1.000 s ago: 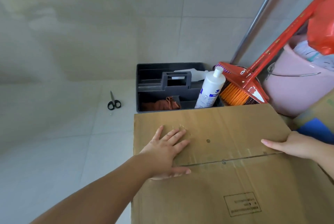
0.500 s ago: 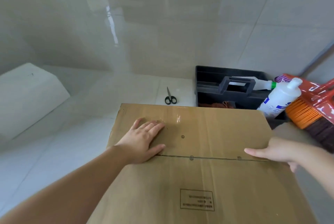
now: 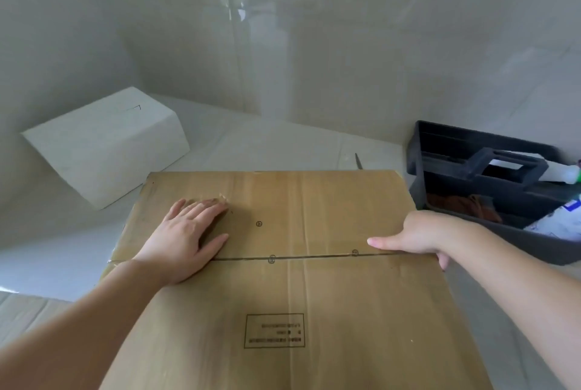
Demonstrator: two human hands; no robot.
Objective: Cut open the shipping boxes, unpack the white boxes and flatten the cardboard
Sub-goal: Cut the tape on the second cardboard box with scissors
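Fingers of the left hand (image 3: 185, 238) lie straight and close together, palm flat on the cardboard (image 3: 314, 295), just above the seam (image 3: 308, 257) where two flaps meet. The right hand (image 3: 418, 237) grips the cardboard's right edge at that same seam: its thumb stretches flat along the top, while the other fingers curl under the edge and are mostly hidden.

The cardboard appears already flattened, or nearly so, with a printed stamp (image 3: 274, 331) near the person. One white box (image 3: 103, 144) sits unpacked on the floor to the far left, well apart from the cardboard. So the step in hand looks like the flattening itself, or shifting the flat sheet into place. The next move probably calls for even pressure from both palms along the seam, or a firm two-handed hold to carry the sheet aside without it folding at the crease.

A tip of scissors (image 3: 358, 160) peeks out just past the far edge. A dark caddy (image 3: 446, 150) stands to the right, near the sheet, holding bottles (image 3: 562, 174) and a rust-coloured cloth (image 3: 465, 204). The floor (image 3: 267, 144) is pale tile, and glossy pale tiled walls (image 3: 345, 43) meet in a corner behind.
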